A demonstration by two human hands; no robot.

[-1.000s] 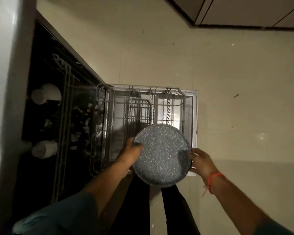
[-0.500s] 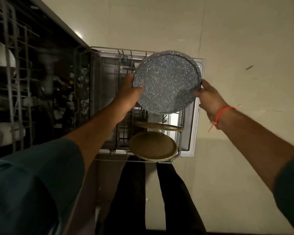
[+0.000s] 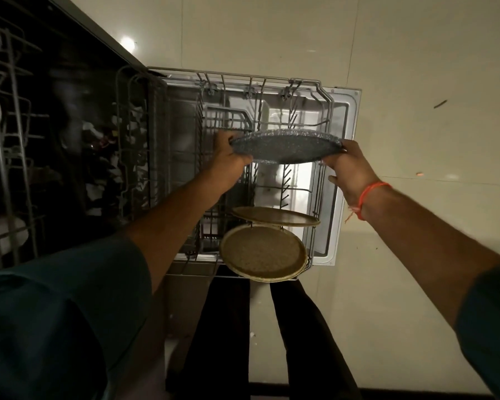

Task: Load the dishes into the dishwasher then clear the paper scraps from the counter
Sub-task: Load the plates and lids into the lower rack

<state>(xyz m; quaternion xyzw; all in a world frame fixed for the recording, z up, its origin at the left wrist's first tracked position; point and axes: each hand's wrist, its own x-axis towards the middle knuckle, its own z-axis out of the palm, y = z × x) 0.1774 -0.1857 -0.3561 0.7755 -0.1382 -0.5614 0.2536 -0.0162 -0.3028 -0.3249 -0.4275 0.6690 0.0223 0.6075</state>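
Item: round grey speckled plate (image 3: 286,147), tilted over the pulled-out wire dishwasher rack (image 3: 272,90); left hand (image 3: 231,160) and right hand (image 3: 350,171) each grip a rim edge. Hazard: missing the tines, knocking the two tan round plates (image 3: 264,252) racked nearer.

A round grey speckled plate (image 3: 285,146) was held near the middle of the frame, tipped almost edge-on, above the pulled-out wire rack (image 3: 324,111) of the open dishwasher (image 3: 347,168). Lower in the frame, two round tan plates stood in the rack's right side: one (image 3: 274,216) nearly edge-on, the other (image 3: 263,252) leaning just below it, face showing.
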